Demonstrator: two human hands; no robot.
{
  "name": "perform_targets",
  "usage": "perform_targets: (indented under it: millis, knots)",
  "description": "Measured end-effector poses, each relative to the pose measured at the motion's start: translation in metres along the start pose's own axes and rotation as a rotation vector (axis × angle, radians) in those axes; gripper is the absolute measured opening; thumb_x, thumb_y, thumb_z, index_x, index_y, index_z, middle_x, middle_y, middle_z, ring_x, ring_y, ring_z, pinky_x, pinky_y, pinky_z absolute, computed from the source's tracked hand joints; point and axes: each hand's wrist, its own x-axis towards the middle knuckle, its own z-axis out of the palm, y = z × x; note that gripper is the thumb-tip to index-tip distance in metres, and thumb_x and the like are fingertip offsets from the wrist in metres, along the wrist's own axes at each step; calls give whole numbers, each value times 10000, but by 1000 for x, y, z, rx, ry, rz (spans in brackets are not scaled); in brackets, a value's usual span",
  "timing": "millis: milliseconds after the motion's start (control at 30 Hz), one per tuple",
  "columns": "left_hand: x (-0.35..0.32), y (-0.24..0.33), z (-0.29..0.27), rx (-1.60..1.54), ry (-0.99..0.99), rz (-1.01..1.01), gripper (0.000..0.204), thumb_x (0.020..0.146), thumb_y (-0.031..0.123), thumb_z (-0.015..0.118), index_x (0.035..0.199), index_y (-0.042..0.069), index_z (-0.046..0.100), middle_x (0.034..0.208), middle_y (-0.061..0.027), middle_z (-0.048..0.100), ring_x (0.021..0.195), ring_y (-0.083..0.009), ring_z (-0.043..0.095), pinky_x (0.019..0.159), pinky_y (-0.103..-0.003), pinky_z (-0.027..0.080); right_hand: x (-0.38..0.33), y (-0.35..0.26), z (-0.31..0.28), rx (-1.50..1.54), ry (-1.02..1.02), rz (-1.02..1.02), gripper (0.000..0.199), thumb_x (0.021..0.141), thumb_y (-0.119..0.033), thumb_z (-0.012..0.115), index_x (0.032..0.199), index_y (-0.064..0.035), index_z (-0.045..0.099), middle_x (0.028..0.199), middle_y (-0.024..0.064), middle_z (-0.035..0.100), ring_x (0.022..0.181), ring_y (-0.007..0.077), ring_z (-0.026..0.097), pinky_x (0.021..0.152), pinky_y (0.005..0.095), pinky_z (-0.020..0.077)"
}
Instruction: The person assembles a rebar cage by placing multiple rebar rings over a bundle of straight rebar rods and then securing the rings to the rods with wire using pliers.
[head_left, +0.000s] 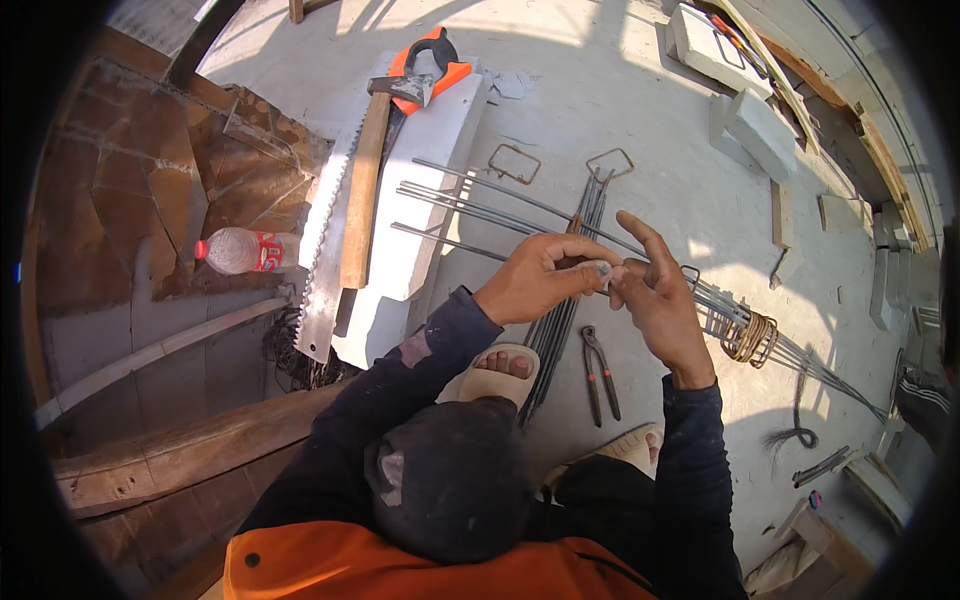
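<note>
My left hand (535, 282) and my right hand (662, 305) meet above the steel rods, thumbs and fingertips pressed together. The right index finger points up and away from the pinch. Whether something small sits between the fingertips, I cannot make out. Beneath the hands, a bundle of steel rods (548, 350) lies on the floor, crossed by several longer rods (470, 207). Wire-like rings (752, 338) and rectangular stirrups encircle these rods at the right. A pair of pincers (599, 376) with red-and-black handles rests on the floor below my right hand.
At left, a hammer (364, 190) and a handsaw (330, 245) lie on a white block (428, 225). Beside them is a plastic bottle (245, 251). Two loose stirrups (514, 163) lie beyond the rods. White blocks (760, 134) stand at far right; tie wires (797, 432) lie at right.
</note>
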Motion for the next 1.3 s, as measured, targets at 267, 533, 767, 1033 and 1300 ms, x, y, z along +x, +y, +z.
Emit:
perform_targets:
  millis: [267,533,767,1033,1300]
  knots:
    - [-5,-13,-26,718,180,300,194,988,189,761,1089,25,782,960,-127,759,844,-278,724,760,-358,563,1,-20,-13,-718,-189,119,219,1048,-211,639,1177,-43,692,814,236,712,791,390,726,730,453,535]
    - [44,16,-77,695,100,199,320,993,354,723,1031,46,802,1003,-134,785,898,-287,725,807,-387,561,5,-17,-14,-208,-193,196,321,1096,-209,611,1347,-32,704,744,47,691,633,137,643,606,314,527]
    - [98,8,-117,896,-144,-163,498,1034,475,573,1157,35,772,1103,-129,768,1079,-272,703,989,-402,524,-1,3,3,594,-292,551,386,1071,-237,668,1338,42,666,829,65,738,697,122,707,542,243,560]
    - [133,-8,-117,1029,-557,-387,410,1022,362,542,1125,33,765,975,-56,795,956,-207,746,886,-370,560,13,-3,20,571,-149,713,436,1082,-222,615,1439,27,596,847,11,702,670,91,658,556,234,519]
    - [143,-9,-111,830,-613,-551,366,1022,315,534,1122,60,777,1016,-26,812,926,-119,763,714,-318,600,34,-1,22,585,-21,693,396,1072,-186,600,1420,4,605,828,1,663,619,82,553,539,243,482]
